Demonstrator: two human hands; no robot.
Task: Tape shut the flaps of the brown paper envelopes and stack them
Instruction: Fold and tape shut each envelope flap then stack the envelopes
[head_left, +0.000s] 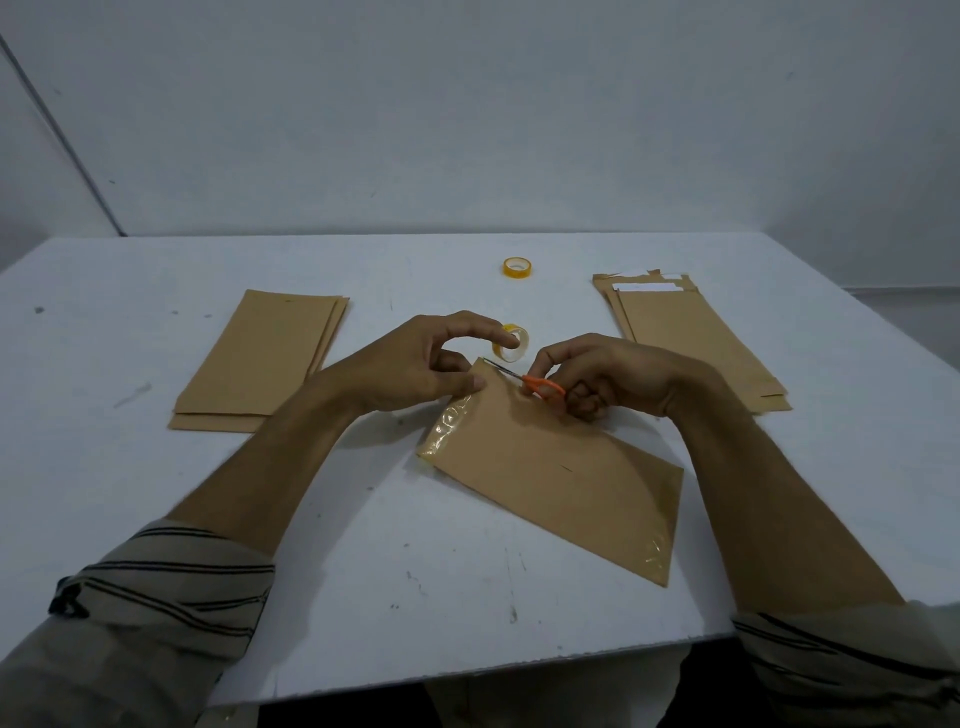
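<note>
The right hand (597, 379) hides much of the orange scissors (543, 388) it grips; the left hand (415, 366) hooks the tape roll (513, 355), thumb on the envelope (550, 467).

Scissors (543, 387) handles — part-hidden in right hand (613, 376); sleeves (156, 597) cut off btm.

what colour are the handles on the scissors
Orange. The scissors show best in the head view, held by the right hand.

Matt paper envelope (550, 467), seemingly glossy tape (448, 428).
</note>
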